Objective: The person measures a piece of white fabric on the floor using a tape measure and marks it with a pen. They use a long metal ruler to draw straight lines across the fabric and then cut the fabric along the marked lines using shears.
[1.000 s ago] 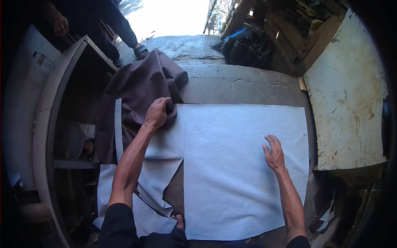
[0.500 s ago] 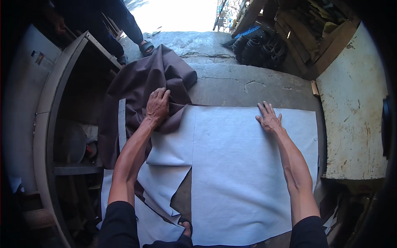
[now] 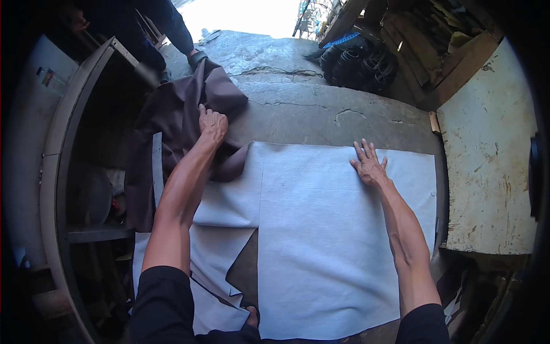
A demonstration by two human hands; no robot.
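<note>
A large sheet of material, dark brown on one side and pale on the other, lies on the floor. Its pale side faces up as a broad panel at middle and right, with cut, angular edges at the lower left. Toward the far left the material is folded into a bunched brown heap. My left hand is closed on the folds of that heap, its fingertips partly hidden. Flat near the panel's far edge rests my right hand, fingers spread. A narrow pale strip lies on the brown material beside my left forearm.
An open wooden cabinet borders the left side. At right stands a scuffed pale board. Black coiled material sits at the far right on the cracked concrete floor. Another person's legs are at the far left.
My left hand and the brown heap have shifted left and slightly farther away, and the hand has closed more. My right hand stays flat on the pale panel.
</note>
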